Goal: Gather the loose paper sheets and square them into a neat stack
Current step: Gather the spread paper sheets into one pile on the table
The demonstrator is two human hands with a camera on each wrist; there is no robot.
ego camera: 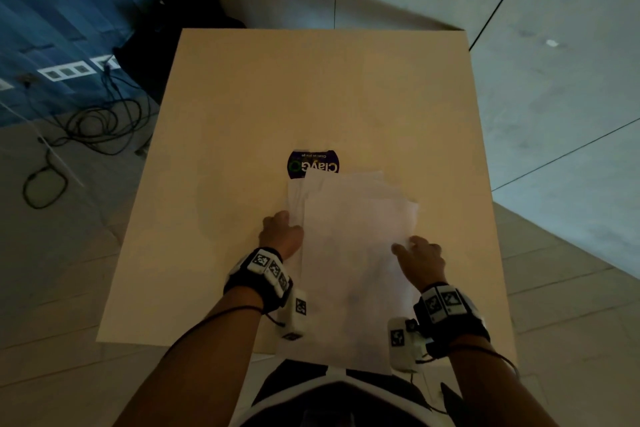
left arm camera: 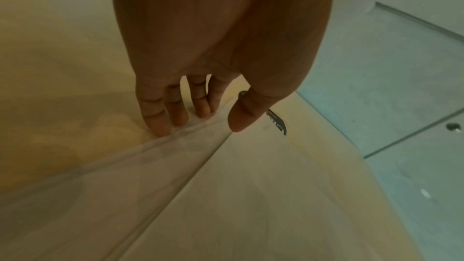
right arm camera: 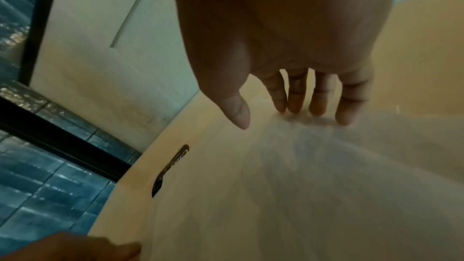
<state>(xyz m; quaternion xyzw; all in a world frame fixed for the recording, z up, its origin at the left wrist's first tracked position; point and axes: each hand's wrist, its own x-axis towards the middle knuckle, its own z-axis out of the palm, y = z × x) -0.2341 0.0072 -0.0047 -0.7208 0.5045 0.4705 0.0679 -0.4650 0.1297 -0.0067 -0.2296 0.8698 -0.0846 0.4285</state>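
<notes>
Several white paper sheets (ego camera: 353,253) lie fanned and overlapping on the beige table (ego camera: 263,97), their near ends hanging over its front edge. My left hand (ego camera: 282,230) is at the pile's left side. In the left wrist view its straight fingers (left arm camera: 160,126) touch the edges of the sheets (left arm camera: 150,176), and the thumb hovers just above the top sheet. My right hand (ego camera: 415,250) is at the pile's right side. Its straight fingertips (right arm camera: 344,118) rest on the paper (right arm camera: 301,186), thumb held apart. Neither hand grips anything.
A dark blue sticker (ego camera: 313,165) on the table sits partly under the far end of the pile. Bare tabletop spreads to the left, right and far side. Black cables (ego camera: 93,128) and floor sockets (ego camera: 65,71) lie left of the table.
</notes>
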